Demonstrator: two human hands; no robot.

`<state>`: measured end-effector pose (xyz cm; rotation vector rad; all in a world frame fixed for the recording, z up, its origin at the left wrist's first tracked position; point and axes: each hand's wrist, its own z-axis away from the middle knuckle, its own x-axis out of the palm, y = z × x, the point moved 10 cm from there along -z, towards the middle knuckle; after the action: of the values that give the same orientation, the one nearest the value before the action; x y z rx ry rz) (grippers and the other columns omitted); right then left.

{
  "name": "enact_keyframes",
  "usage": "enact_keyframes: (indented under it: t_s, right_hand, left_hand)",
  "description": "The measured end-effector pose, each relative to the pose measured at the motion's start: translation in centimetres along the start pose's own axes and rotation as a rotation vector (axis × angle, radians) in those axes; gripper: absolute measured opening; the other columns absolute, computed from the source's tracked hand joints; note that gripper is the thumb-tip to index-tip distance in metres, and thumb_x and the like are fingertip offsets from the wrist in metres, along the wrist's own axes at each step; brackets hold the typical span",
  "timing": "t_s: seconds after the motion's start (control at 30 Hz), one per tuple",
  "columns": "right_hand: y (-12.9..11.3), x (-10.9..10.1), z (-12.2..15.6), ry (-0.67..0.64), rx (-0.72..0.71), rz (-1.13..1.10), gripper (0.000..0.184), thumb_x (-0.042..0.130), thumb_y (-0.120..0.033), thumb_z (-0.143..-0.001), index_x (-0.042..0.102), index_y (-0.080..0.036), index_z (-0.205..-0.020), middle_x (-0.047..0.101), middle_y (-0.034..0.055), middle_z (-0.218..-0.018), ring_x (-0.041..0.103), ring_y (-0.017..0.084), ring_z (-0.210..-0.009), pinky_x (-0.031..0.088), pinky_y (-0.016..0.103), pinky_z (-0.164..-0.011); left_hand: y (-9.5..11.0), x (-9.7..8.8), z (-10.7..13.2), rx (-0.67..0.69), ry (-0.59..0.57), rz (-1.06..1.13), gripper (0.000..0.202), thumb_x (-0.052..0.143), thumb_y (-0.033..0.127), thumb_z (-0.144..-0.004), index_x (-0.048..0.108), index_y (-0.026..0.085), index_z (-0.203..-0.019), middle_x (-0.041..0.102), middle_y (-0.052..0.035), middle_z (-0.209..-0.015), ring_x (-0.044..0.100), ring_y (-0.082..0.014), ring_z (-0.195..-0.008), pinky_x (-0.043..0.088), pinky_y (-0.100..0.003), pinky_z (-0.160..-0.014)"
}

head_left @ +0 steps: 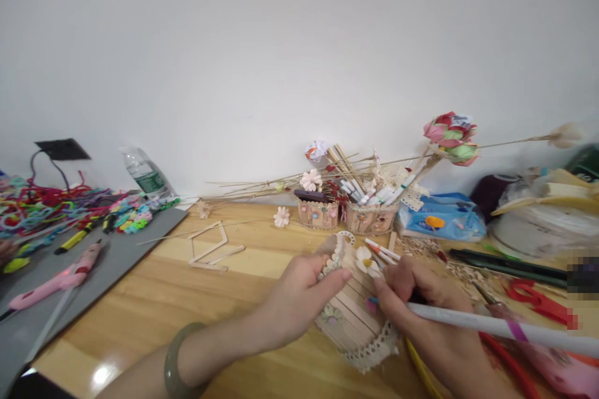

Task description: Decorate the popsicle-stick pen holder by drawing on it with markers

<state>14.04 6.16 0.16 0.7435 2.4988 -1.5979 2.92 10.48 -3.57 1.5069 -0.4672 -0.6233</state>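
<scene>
My left hand (294,296) is closed on the edge of a small craft piece (355,305) made of pale wooden sticks, thumb across its face. Lace trim (374,349) runs along the piece's lower end, and beads line its upper left side. A white flower (365,260) and a greenish flower (331,317) decorate it. My right hand (430,318) is closed around a long white pen-like stick (477,319), its fingertips at the piece's right side. A small blue and pink spot (372,303) shows by those fingertips; whether it is the stick's tip I cannot tell.
Decorated wooden holders (318,215) with markers stand along the wall. A blue packet (442,218) and red scissors (538,302) lie right. A pink glue gun (60,287) rests on the grey mat (135,252) at left. Bent wooden sticks (210,255) and a water bottle (145,171) are behind.
</scene>
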Motion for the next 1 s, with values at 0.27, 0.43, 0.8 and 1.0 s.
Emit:
enact_keyframes:
  t_s: [0.27,0.43,0.8,1.0]
  right_hand:
    - [-0.91,-0.41,-0.27,0.046,-0.048,0.026,0.033,0.053,-0.022,-0.072,0.029,-0.023,-0.051,0.036,-0.0061,-0.045,0.034,0.01,-0.042,0.028,0.022,-0.038]
    - [-0.69,-0.57,-0.28,0.064,-0.009,0.006,0.033,0.052,-0.023,-0.072,0.028,-0.023,-0.05,0.033,-0.0063,-0.045,0.032,0.01,-0.041,0.027,0.022,-0.038]
    - [-0.05,-0.31,-0.25,0.048,-0.016,-0.001,0.033,0.054,-0.024,-0.075,0.031,-0.023,-0.051,0.037,-0.006,-0.046,0.034,0.01,-0.043,0.029,0.022,-0.039]
    - [-0.11,-0.18,-0.14,0.027,-0.024,-0.015,0.032,0.054,-0.021,-0.074,0.031,-0.024,-0.052,0.038,-0.0059,-0.048,0.035,0.01,-0.044,0.03,0.022,-0.04]
  left_hand:
    - [-0.3,-0.07,-0.11,-0.01,0.001,0.02,0.032,0.051,0.044,-0.078,0.052,0.013,-0.072,0.046,0.0006,-0.066,0.039,-0.0109,-0.061,0.035,-0.022,-0.057]
    - [-0.4,-0.09,0.03,-0.021,0.011,0.015,0.033,0.05,0.046,-0.079,0.053,0.013,-0.073,0.047,0.0006,-0.066,0.039,-0.0108,-0.061,0.035,-0.022,-0.056]
    - [-0.56,-0.29,-0.11,-0.035,0.026,0.031,0.033,0.051,0.044,-0.079,0.056,0.012,-0.074,0.048,0.0009,-0.064,0.039,-0.0102,-0.058,0.035,-0.022,-0.054]
    - [-0.36,-0.33,0.1,-0.031,0.039,0.045,0.031,0.052,0.042,-0.079,0.055,0.013,-0.071,0.047,0.0023,-0.061,0.038,-0.0092,-0.056,0.033,-0.021,-0.052]
